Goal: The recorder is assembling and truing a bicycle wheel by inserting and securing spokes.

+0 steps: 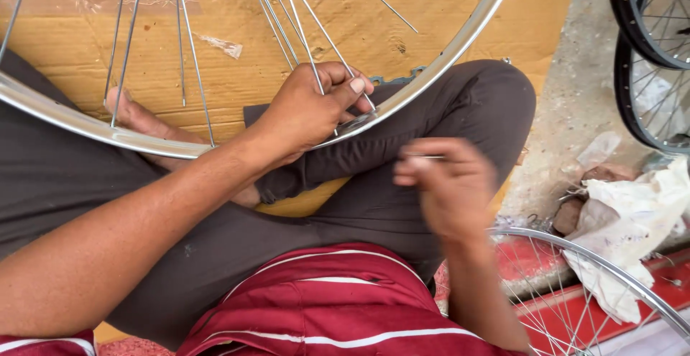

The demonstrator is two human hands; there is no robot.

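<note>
Flattened cardboard [374, 25] covers the ground under a seated person's crossed legs. The left hand [309, 112] pinches a spoke [302, 29] where it meets the silver wheel rim [445, 58]. Below that rim, the blurred right hand [449, 187] pinches a thin metal piece [429, 157]. A crumpled white bag [632, 227] lies well right of the rim.

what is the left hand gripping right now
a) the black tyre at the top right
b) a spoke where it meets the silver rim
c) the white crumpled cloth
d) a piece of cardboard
b: the left hand closes its fingers around a thin metal spoke just above the silver rim, while the right hand, blurred, sits apart over the knee.
</note>
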